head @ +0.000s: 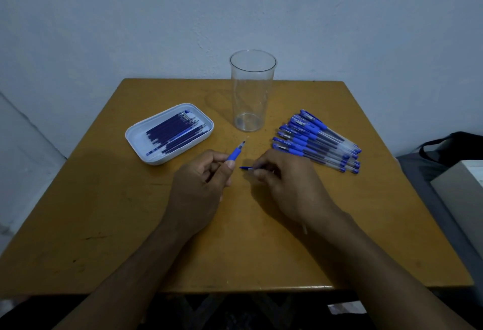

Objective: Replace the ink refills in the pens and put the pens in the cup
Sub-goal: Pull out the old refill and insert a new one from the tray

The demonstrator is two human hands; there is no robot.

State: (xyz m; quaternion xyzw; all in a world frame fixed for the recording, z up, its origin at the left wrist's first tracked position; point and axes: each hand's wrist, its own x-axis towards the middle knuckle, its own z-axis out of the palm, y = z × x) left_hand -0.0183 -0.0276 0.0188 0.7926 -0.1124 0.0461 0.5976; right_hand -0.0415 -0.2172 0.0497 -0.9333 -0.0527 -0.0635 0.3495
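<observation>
Pen in hand: the left hand (201, 180) gripped a pen (236, 152) between thumb and curled fingers, its blue rubber grip and clear pointed tip sticking out past the knuckles and aimed up toward the cup. The rest of its barrel was hidden inside the fist.
Small blue part: the right hand (285, 183) pinched a short blue piece (246, 168) at its fingertips, just beside the left thumb but not touching it. I could not tell whether it was a cap or some other part of the pen.
Cup: a tall clear plastic cup (252, 92) stood upright near the far edge of the table, between tray and pen pile, with nothing in it.
Pens: a loose pile of pens (317, 141) lay to the right of the cup, see-through barrels with blue grips, blue caps and blue end plugs, all lined up roughly the same way, caps toward the cup.
Refills: thin dark blue refills (175, 133) lay side by side in a shallow white tray (136, 133) to the left of the cup.
Table: a worn yellowish wooden table (109, 212) set against a pale wall, both forearms stretched over its near edge.
To the right: a dark bag (449, 144) and a pale box (462, 183) sat off the table.
</observation>
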